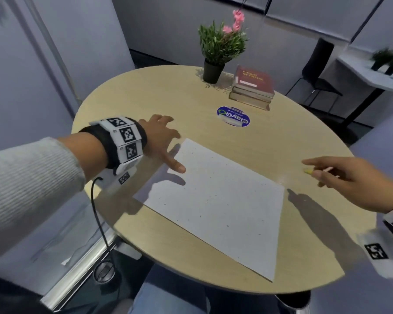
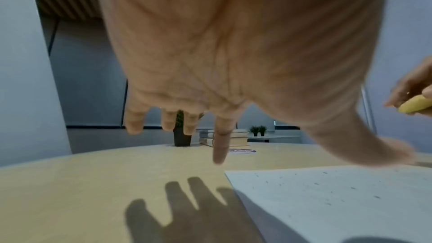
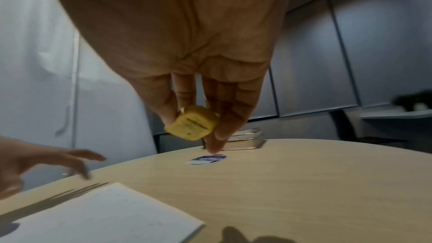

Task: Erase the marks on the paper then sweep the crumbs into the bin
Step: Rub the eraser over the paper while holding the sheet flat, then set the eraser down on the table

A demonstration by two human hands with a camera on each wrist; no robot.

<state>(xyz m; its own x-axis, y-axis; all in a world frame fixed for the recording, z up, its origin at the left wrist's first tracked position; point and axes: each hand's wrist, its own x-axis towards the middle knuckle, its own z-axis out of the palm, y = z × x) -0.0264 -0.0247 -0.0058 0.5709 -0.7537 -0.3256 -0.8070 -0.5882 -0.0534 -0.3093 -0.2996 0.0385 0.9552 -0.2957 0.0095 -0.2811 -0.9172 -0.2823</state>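
A round, light wooden table filled the head view. A white sheet of paper lay flat on it toward the near edge, turned at an angle and scattered with small dark crumbs. At the far edge stood a stack of books, a red one on top, and just beside it on the left a potted plant with green leaves and pink flowers. A round blue and white sticker sat on the table between the books and the paper.

The left hand hovered above the paper's far left corner, palm down, its fingers spread and straight, holding nothing; its shadow fell on the table and the paper. The right hand hung above the table just past the paper's right corner, apart from the sheet. Its thumb and fingers pinched a small yellow eraser, lifted clear of the table.
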